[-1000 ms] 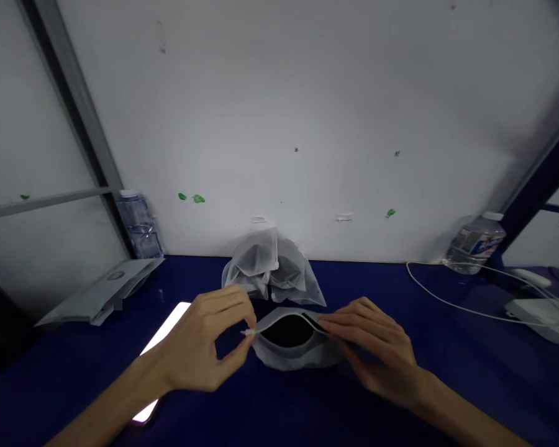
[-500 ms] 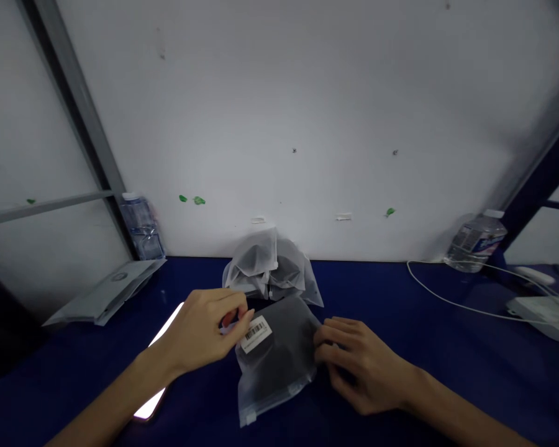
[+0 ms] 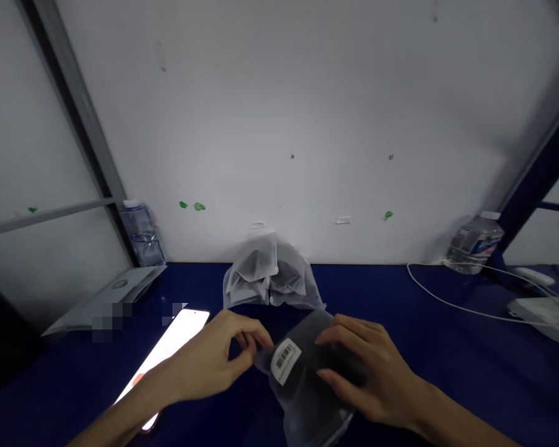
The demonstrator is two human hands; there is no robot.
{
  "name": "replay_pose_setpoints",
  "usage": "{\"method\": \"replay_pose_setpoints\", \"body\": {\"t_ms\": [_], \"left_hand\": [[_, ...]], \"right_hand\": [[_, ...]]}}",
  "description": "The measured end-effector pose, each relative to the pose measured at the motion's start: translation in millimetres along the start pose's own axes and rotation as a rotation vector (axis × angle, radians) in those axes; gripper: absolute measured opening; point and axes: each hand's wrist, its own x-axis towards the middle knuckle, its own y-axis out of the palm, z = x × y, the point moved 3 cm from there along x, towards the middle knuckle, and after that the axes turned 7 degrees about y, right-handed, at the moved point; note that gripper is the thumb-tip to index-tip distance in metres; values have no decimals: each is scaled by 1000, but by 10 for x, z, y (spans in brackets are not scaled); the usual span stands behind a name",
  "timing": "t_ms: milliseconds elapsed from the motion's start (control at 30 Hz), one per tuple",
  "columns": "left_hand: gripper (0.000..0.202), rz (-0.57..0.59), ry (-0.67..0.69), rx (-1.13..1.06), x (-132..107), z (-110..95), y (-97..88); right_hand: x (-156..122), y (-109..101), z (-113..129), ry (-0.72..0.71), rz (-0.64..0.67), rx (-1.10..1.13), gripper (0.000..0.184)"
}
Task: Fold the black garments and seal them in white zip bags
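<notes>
A frosted plastic zip bag (image 3: 307, 397) with something dark inside and a white barcode label (image 3: 285, 360) is tilted above the blue table. My right hand (image 3: 368, 366) grips it from the right, fingers over its top and thumb on its near side. At the bag's upper left edge, my left hand (image 3: 233, 351) is closed, its curled fingertips pinching the plastic beside the label. Two more frosted zip bags (image 3: 251, 273) with dark contents lean against the wall behind.
A lit phone (image 3: 181, 335) lies under my left forearm. Flat grey packets (image 3: 121, 288) and a water bottle (image 3: 143, 233) are at left. Another bottle (image 3: 476, 242), a white cable (image 3: 440, 298) and a white box (image 3: 543, 316) are at right. A white wall (image 3: 335, 112) closes off the back.
The zip bag has moved right and toward me, tilting and turning as it went. My right hand now wraps further over it; my left hand has followed to the right.
</notes>
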Motion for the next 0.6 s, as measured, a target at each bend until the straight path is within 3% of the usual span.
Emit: {"method": "replay_pose_setpoints", "body": {"t_ms": [133, 233, 367, 500, 600], "left_hand": [[23, -180, -104, 245, 43, 105, -53], [18, -213, -149, 318, 64, 143, -80], [20, -200, -222, 360, 57, 139, -82], [58, -165, -265, 355, 64, 129, -34], [63, -94, -248, 313, 75, 127, 19]], "right_hand": [[-9, 35, -3, 132, 171, -40, 53], [2, 56, 6, 159, 327, -24, 62], [33, 26, 15, 153, 436, 4, 59], [33, -36, 7, 137, 419, 5, 57], [19, -80, -8, 162, 374, -29, 46]]}}
